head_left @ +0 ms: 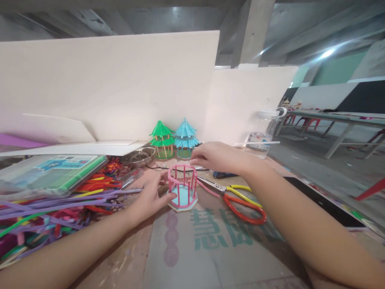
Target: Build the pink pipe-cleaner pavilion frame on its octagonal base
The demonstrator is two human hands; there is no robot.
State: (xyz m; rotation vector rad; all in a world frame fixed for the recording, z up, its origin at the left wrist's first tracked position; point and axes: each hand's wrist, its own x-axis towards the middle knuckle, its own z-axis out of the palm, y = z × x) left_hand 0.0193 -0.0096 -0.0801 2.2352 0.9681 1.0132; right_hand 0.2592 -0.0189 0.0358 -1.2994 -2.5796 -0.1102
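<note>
A small pink pavilion frame [188, 194] with thin posts, a ring on top and a light blue floor stands upright on the mat. My left hand [154, 192] grips its left side, thumb on the front and fingers behind. Just above and right of the ring is my right hand [207, 156], fingers bent down and close together; whatever they pinch, if anything, is hidden. A pink strip [208, 188] lies right of the frame, beside scissors [240, 196] with yellow and orange handles. Behind stand a green pavilion model [162, 138] and a blue one [185, 138].
Colourful strips [60, 212] are heaped at left, near a clear plastic case [54, 172] and a metal bowl [140, 155]. A clear bottle [261, 134] stands at back right. A dark tablet-like slab [323, 202] lies beyond my right forearm. White boards [120, 88] rise behind.
</note>
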